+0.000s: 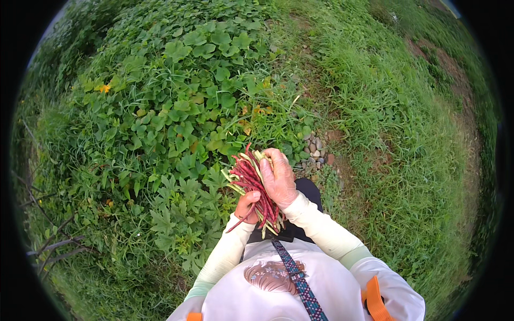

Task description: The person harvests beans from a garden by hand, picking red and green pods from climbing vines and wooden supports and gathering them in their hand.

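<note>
A thick bundle of long bean pods (249, 176), mostly dark red with some pale green ones, is held in front of my waist. My left hand (246, 205) grips it from below, its thumb laid across the pods. On the other side my right hand (278, 176), in a thin clear glove, wraps the upper part of the bundle. Pod ends fan out past the fingers at the top and hang below my left hand. Pale sleeves cover both my forearms. Most of the left fingers are hidden behind the pods.
Broad-leaved vines (180, 104) spread ahead and to the left, with a lobed-leaf plant (180, 204) close by. Small stones (314, 148) lie beside a narrow dirt path (337, 140). Tall grass (401, 160) grows to the right. Dry branches (56, 244) stick out at the far left.
</note>
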A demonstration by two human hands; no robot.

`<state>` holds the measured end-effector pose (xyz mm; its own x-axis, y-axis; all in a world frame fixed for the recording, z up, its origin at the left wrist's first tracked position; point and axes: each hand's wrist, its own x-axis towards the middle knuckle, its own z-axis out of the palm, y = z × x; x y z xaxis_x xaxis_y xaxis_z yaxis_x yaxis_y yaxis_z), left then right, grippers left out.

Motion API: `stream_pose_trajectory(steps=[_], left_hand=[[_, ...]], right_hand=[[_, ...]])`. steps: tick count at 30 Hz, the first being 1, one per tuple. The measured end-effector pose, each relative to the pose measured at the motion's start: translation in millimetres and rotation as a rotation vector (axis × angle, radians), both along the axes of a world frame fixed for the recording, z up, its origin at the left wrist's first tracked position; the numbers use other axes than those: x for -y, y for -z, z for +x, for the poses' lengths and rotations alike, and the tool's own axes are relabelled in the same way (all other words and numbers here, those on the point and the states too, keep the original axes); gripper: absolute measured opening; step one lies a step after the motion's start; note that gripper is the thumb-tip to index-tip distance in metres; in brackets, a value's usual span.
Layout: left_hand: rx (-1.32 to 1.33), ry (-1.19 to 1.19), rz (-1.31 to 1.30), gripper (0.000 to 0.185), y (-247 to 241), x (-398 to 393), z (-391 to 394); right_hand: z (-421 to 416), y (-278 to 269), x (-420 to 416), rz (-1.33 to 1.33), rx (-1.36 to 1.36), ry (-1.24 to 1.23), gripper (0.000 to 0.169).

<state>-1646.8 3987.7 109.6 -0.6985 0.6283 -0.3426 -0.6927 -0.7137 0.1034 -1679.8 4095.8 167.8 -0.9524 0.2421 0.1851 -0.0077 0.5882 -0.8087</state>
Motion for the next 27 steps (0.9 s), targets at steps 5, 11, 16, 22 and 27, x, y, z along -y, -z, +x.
stream_pose_trajectory(steps=[5,11,16,22,27], left_hand=[[-0.033,-0.171,-0.179,0.058,19,41,-10],[-0.082,-0.287,-0.342,0.062,38,54,-23],[-0.005,-0.293,-0.525,0.064,76,48,-67],[-0.033,-0.636,-0.372,0.069,90,-22,-160],[-0.258,-0.562,0.155,0.074,135,-34,-257]], right_hand=[[-36,26,33,0.113,0.036,-0.210,0.019],[-69,67,42,0.295,0.070,-0.510,0.042],[-117,87,44,0.375,0.133,-0.585,0.042],[-206,129,-1,-0.352,0.227,-0.751,0.067],[-292,173,-120,-1.011,0.267,-0.728,0.053]])
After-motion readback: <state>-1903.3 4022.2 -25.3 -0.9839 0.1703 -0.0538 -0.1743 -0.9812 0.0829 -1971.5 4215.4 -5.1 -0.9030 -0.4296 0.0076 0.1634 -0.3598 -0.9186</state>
